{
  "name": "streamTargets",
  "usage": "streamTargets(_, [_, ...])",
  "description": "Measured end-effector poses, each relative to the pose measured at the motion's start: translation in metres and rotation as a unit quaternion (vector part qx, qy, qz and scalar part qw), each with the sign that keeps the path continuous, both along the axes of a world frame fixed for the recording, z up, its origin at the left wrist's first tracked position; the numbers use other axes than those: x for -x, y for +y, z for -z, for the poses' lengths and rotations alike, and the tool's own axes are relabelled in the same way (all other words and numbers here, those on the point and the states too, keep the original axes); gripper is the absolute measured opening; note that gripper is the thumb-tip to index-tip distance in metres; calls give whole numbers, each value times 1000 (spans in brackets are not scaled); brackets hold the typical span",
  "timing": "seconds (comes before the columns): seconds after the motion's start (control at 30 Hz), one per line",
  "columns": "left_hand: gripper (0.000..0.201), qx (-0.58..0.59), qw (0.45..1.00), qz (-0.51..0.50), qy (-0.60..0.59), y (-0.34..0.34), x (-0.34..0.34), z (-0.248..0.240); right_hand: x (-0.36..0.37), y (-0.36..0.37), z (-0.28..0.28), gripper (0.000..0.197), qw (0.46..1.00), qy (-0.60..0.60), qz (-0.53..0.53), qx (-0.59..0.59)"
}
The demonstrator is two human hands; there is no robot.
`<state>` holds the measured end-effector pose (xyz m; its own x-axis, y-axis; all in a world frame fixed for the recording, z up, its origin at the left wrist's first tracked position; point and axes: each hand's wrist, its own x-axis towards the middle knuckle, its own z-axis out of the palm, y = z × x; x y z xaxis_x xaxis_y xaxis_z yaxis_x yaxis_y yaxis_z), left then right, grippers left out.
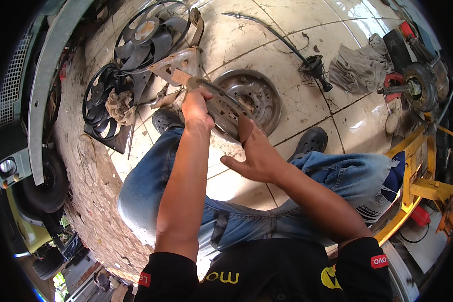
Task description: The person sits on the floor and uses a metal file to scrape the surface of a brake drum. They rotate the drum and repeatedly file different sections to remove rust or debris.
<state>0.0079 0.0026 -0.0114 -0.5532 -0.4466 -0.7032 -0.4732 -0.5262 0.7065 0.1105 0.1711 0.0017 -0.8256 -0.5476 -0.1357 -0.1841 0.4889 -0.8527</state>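
A round metal disc (pixel 221 104) with a row of slots stands tilted in front of me. My left hand (pixel 196 106) is closed round its upper left edge, thumb on top. At its lower right side, my right hand (pixel 256 153) presses a brown piece of what looks like sandpaper (pixel 245 129) against the disc; its thumb sticks out to the left and its fingertips are partly hidden. Behind the disc, a steel wheel rim (pixel 269 100) lies flat on the tiles, partly covered by it. Another brown, flat piece (pixel 181 77) shows by the disc's upper left edge.
Two black fans (pixel 146 40) (pixel 98 98) and a triangular metal bracket (pixel 178 63) lie at the left. A gear lever with a cable (pixel 313 65), a grey rag (pixel 362 65) and a hub-like part (pixel 422 88) are at the right. A yellow frame (pixel 412 181) stands beside my knee.
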Motion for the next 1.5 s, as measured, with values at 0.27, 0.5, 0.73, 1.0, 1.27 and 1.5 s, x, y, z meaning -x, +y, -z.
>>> streamTargets(0.27, [26, -25, 1000, 0, 0, -8, 4, 11, 0, 7, 22, 99, 996, -69, 35, -41])
streamTargets(0.5, [27, -13, 1000, -1, 6, 1, 7, 5, -9, 3, -8, 70, 997, 38, 52, 32])
streamTargets(0.73, [25, -10, 1000, -3, 17, 4, 6, 4, -1, 3, -13, 55, 988, 67, 78, 114])
streamTargets(1.0, [25, 6, 1000, -5, 3, 8, 7, -2, 1, 11, -9, 45, 985, 12, 86, 146])
streamTargets(1.27, [18, 13, 1000, -10, 9, 10, 9, 1, -9, 2, 15, 58, 989, 31, 128, 64])
streamTargets(1.5, [13, 10, 999, -26, 32, -3, 8, 21, -14, -16, 11, 69, 987, 111, 57, 98])
